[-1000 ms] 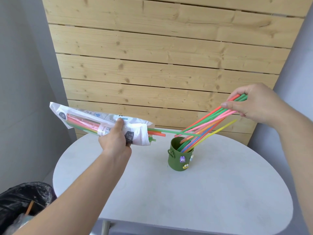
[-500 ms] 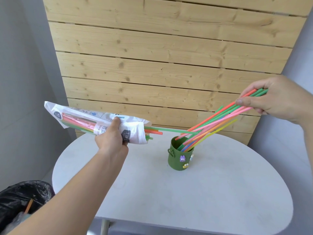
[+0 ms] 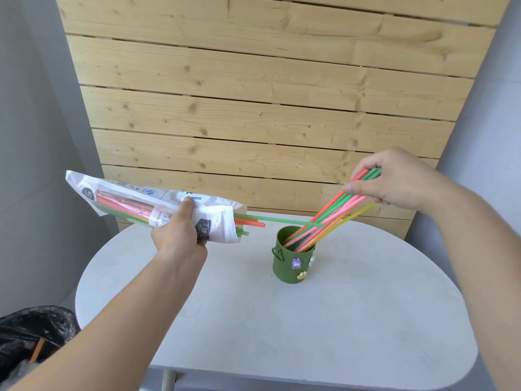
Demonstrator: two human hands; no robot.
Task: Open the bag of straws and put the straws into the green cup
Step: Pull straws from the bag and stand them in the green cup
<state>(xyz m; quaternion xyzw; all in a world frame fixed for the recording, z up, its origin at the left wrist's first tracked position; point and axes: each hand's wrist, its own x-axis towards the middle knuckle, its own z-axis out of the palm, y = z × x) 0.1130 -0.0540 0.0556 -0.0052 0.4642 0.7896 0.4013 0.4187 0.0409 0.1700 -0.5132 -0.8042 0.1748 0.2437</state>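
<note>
My left hand (image 3: pixel 180 232) grips the white plastic bag of straws (image 3: pixel 132 206) around its middle, held level above the table's left side. Red and green straws remain inside, and a few stick out of its open right end, one long green straw (image 3: pixel 279 220) reaching toward the cup. The green cup (image 3: pixel 291 261), with small figures stuck on its side, stands upright on the round white table (image 3: pixel 338 334). My right hand (image 3: pixel 392 179) pinches the upper ends of a bundle of coloured straws (image 3: pixel 332 214); their lower ends sit inside the cup, leaning up to the right.
A black bin bag (image 3: pixel 31 334) sits at the lower left beside the table, below its edge. A wooden slat panel (image 3: pixel 253 108) stands behind the table, with grey walls on both sides.
My right hand has come down and leftward with the straw bundle, pushing its lower ends deeper into the cup. My left hand holds the bag almost where it was.
</note>
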